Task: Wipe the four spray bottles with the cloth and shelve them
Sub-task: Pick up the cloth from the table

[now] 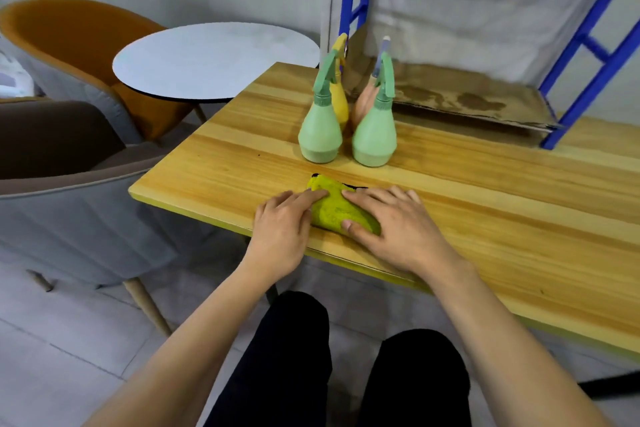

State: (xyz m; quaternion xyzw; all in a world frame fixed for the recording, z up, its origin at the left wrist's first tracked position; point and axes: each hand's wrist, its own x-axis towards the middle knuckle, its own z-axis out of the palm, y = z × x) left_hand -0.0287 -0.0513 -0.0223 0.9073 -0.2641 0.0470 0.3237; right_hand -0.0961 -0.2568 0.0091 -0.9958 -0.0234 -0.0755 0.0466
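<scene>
At the near edge of the wooden tabletop (485,218), a seated person pressed both hands onto a bunched yellow-green cloth (337,210), the wiping not yet begun. The left hand (282,229) lay flat, fingers stretched over the cloth's left side; the right hand (394,229) covered its right side, thumb tucked against the fabric. Neither grip had closed: both hands were spread open, resting on the cloth rather than clutching it, apparently gathering or flattening it into a pad for wiping.

Just beyond the cloth, all four spray bottles stood upright in a tight cluster, apart from the hands. Two green bottles (320,135) (374,135) stood in front, side by side. A yellow bottle (340,97) stood close behind the left green one, and a peach bottle (362,104) showed between the front pair, largely hidden. The grouping put every bottle within easy reach, nozzles pointing away from the person.

Behind the bottles, a blue-framed shelf unit (581,73) rested on the tabletop, its lowest board stained brown and bare where it showed, the likely home for the cleaned bottles. To the left stood a round white side table (214,59) and an orange chair (69,31), well apart from the work.

By this observer's reckoning, the job stood at its very start: no bottle on the shelf unit, none in hand.
</scene>
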